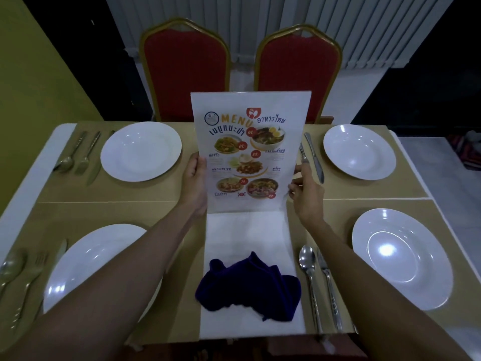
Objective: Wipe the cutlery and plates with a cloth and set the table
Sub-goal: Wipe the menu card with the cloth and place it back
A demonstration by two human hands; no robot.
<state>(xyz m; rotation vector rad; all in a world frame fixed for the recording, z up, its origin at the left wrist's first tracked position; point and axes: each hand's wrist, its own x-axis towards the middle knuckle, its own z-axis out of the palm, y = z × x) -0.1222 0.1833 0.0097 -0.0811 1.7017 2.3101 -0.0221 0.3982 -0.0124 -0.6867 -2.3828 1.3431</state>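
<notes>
- Head view, left hand (pixel 194 175): fingers curled round the left edge of the menu card (pixel 250 142), gripping it.
- Head view, right hand (pixel 304 188): curled fingers hold the card's right edge; the thumb is hidden.
- The menu card stands upright at the centre of the counter (pixel 364 204), at the far end of a white mat (pixel 247 230).
- Dark blue cloth (pixel 247 285): crumpled, lying on the near part of the white mat, between the two forearms and touched by neither hand.
- Four white plates, one at each setting: far left plate (pixel 140 151), far right plate (pixel 359 151), near left plate (pixel 86 259), near right plate (pixel 402 259).
- Far left cutlery (pixel 78 160): spoon, fork and knife lie left of the far left plate.
- Far right cutlery (pixel 312 157): a fork and a knife lie between the card and the far right plate.
- Near right cutlery (pixel 318 277): a spoon and a knife lie just right of the white mat.
- Near left cutlery (pixel 26 269): spoon, fork and knife lie left of the near left plate, blurred.
- Two red chairs (pixel 184 71) stand at the far side.
</notes>
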